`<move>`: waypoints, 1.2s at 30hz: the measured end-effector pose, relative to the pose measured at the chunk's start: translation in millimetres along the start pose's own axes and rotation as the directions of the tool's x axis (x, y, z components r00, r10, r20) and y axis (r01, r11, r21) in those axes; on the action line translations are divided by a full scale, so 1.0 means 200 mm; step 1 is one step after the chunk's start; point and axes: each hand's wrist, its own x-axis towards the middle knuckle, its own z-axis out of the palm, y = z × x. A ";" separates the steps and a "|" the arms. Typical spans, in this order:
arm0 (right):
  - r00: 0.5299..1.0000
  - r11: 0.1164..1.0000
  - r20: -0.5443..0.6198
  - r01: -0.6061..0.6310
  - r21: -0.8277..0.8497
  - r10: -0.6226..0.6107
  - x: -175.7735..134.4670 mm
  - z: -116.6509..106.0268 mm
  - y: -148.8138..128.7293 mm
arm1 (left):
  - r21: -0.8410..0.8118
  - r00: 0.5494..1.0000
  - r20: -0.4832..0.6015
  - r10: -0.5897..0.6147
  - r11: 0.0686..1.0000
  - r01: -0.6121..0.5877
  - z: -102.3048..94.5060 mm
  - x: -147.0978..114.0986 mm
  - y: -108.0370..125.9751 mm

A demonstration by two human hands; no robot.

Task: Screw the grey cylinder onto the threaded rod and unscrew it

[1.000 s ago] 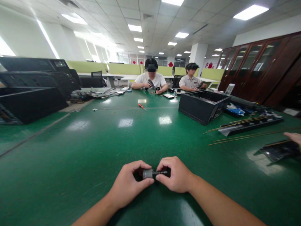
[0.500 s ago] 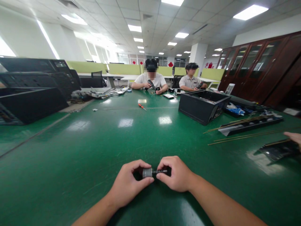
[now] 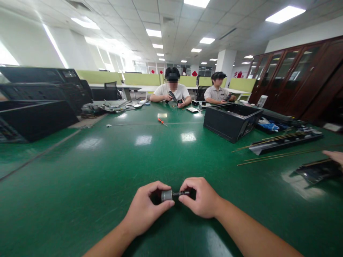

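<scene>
A small grey cylinder (image 3: 167,195), which looks like a small motor, is held level by my left hand (image 3: 148,204) between thumb and fingers. From its right end sticks out a thin dark ribbed shaft (image 3: 183,193). My right hand (image 3: 201,197) pinches this shaft between thumb and bent fingers. Both hands are just above the green tabletop (image 3: 112,160), close to me. The fingers cover parts of the cylinder and the shaft's far side.
An orange-handled screwdriver (image 3: 162,122) lies farther off. Black computer cases (image 3: 232,121) stand right and left. Thin brass-coloured rods (image 3: 270,157) and a black tray (image 3: 285,142) lie to the right. A co-worker's hand (image 3: 333,155) shows at the right edge; two people (image 3: 171,91) sit opposite.
The cylinder and shaft have shifted very slightly left with my left hand. Slightly more shaft shows between the cylinder and my right fingertips. Both hands keep their grip.
</scene>
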 end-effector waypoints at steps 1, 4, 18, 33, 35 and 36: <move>1.000 1.000 -0.002 -0.002 0.002 0.002 0.00 0.00 0.00 | 0.000 1.000 -0.001 0.000 1.000 0.000 0.00 0.00 0.00; 1.000 1.000 -0.002 0.000 0.005 0.000 0.00 0.00 0.00 | 0.002 1.000 -0.009 0.003 1.000 -0.003 0.00 0.00 0.00; 1.000 1.000 0.009 -0.006 -0.002 0.006 0.00 -0.01 -0.01 | -0.001 1.000 -0.028 0.009 1.000 -0.009 0.00 0.00 0.02; 1.000 1.000 -0.002 -0.019 0.025 0.019 0.00 -0.02 -0.01 | -0.007 0.998 -0.055 0.012 1.000 -0.012 -0.01 0.00 0.01; 1.000 0.999 0.000 -0.021 0.026 0.021 0.00 -0.02 -0.01 | -0.007 0.998 -0.058 0.013 1.000 -0.013 -0.01 0.00 0.00; 1.000 0.999 -0.001 -0.020 0.027 0.020 0.00 -0.02 -0.01 | -0.007 0.998 -0.060 0.013 1.000 -0.013 -0.01 0.00 0.00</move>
